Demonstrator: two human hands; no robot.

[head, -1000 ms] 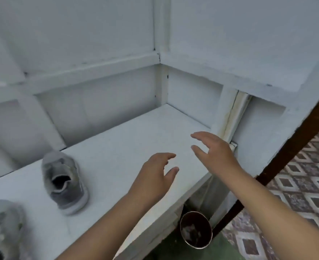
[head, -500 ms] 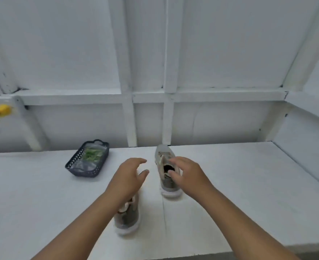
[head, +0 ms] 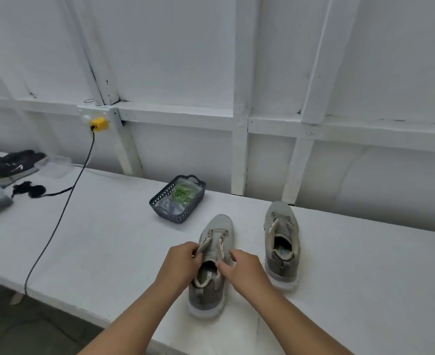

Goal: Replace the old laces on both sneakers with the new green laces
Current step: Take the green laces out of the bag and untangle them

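Half a second earlier our hands only hovered above the two sneakers; now both had come down on the near sneaker (head: 206, 272) on the worktop (head: 103, 242). The left hand (head: 183, 260) pinched its left eyelet flap, and the right hand (head: 242, 265) touched the right side with curled fingers. We judged that unlacing was starting, as the green laces (head: 184, 192) lay untouched in the basket (head: 176, 199) behind, and the far sneaker (head: 281, 242) waited beside.

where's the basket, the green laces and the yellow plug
basket (head: 163, 208): head view, on its front mesh wall
green laces (head: 183, 192): head view, middle of the bundle
yellow plug (head: 99, 124): head view, its front face
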